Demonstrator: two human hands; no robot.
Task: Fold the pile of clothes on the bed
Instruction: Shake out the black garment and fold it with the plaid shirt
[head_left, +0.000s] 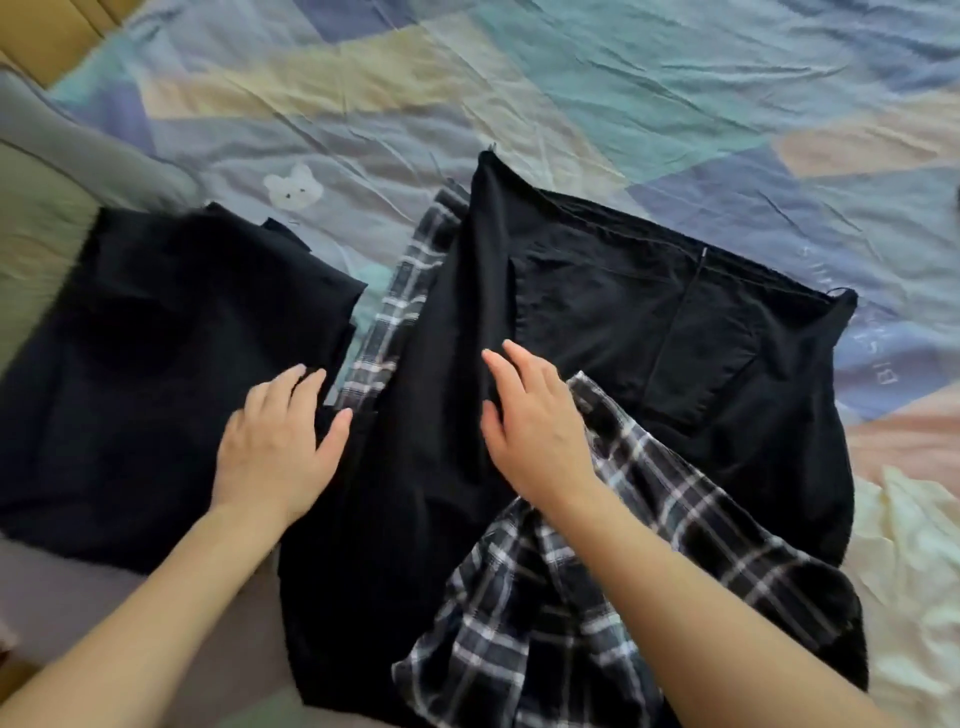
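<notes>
Two flat hands on dark clothes spread over a bed

Plaid shirt (524, 613) lies nearest, partly under black trousers (623, 322); left hand (278, 447) and right hand (535, 431) rest on them, fingers straight, holding nothing; a folded black garment (156, 364) lies left; beyond, the patchwork bedsheet (571, 88).

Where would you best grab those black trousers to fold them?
Probably at the waistband's far corner, coming from the right. The black trousers lie flat with that stitched edge exposed there, while the plaid shirt and both hands, left hand and right hand, cover their near part.
</notes>
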